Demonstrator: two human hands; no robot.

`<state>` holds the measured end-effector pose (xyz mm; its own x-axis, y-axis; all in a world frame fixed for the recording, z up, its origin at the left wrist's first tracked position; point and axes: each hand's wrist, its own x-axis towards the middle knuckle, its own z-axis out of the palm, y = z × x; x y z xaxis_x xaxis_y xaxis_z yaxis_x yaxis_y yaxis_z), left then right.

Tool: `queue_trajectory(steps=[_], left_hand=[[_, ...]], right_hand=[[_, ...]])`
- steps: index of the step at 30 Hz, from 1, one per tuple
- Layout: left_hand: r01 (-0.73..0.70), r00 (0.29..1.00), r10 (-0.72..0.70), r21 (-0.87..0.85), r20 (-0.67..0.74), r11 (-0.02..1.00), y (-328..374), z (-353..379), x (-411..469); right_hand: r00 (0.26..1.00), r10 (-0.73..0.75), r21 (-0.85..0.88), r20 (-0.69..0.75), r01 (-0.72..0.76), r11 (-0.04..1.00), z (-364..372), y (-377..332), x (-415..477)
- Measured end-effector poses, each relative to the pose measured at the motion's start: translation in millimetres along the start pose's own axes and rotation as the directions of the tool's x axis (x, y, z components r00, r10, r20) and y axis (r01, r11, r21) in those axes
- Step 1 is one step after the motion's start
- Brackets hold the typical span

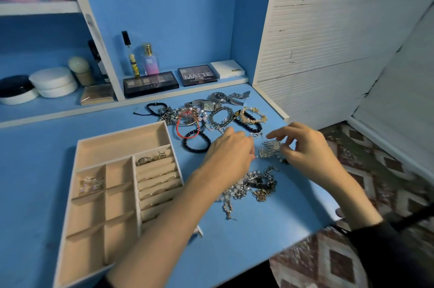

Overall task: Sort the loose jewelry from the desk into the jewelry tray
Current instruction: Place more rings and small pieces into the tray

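Head view, only one on offer: blue desk (pixel 42 170) with the beige jewelry tray (pixel 77 222) on the left side, a few rings (pixel 152 158) already slotted in the ring rolls and a sparkly piece (pixel 90 183) sitting in one small compartment, the rest mostly bare. Loose stuff well apart from the tray on the right: pile of bracelets (pixel 204 121) and two watches (pixel 218 101) toward the back, a black bead bracelet (pixel 196 141) just beside the left hand, and a tangled chain heap (pixel 249 185) near the front edge. Both hands over a silver leaf-shaped piece (pixel 270 148) lying between them. Left hand (pixel 229 154) curled palm-down, fingertips hidden, so can't tell if pinching anything. Right hand (pixel 305 147) with fingers loosely spread and bent toward the leaf piece, touching or nearly so, not clamped on it yet by the look of it. Looks like the pick-up step for that piece. Best bet: pinch it by the stem or edge rather than the fronds, lift straight up so nothing snags the small silver bit (pixel 256 134) just behind it, check for a matching twin before moving, then drop it flat into an unused small compartment. Would leave the chain tangle for last.
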<state>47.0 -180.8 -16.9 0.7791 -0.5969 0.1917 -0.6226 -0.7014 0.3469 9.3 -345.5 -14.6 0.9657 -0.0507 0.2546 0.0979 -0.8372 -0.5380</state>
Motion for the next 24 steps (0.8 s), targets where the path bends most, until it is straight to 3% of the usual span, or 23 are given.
queue_trajectory(steps=[7, 15, 19, 24], left_hand=[[0.094, 0.993, -0.112, -0.292, -0.048, 0.952, -6.5, -19.5, -2.2], [0.111, 0.972, -0.206, -0.547, -0.116, 0.83, -9.3, -40.1, -10.9], [0.091, 0.953, -0.247, -0.615, -0.175, 0.784, -12.4, -47.6, -14.7], [0.036, 0.943, -0.28, -0.78, -0.18, 0.625, -14.5, -60.1, -18.2]], right_hand=[[0.985, -0.059, -0.102, 0.162, 0.076, 0.992, 4.7, -0.4, -4.5], [0.98, -0.127, -0.108, 0.152, 0.144, 0.984, 17.0, -11.7, -0.7], [0.99, -0.114, -0.072, 0.078, 0.12, 0.99, 21.4, -16.5, 6.3], [0.996, -0.065, -0.115, 0.056, 0.071, 0.991, 27.3, -14.4, 16.2]])
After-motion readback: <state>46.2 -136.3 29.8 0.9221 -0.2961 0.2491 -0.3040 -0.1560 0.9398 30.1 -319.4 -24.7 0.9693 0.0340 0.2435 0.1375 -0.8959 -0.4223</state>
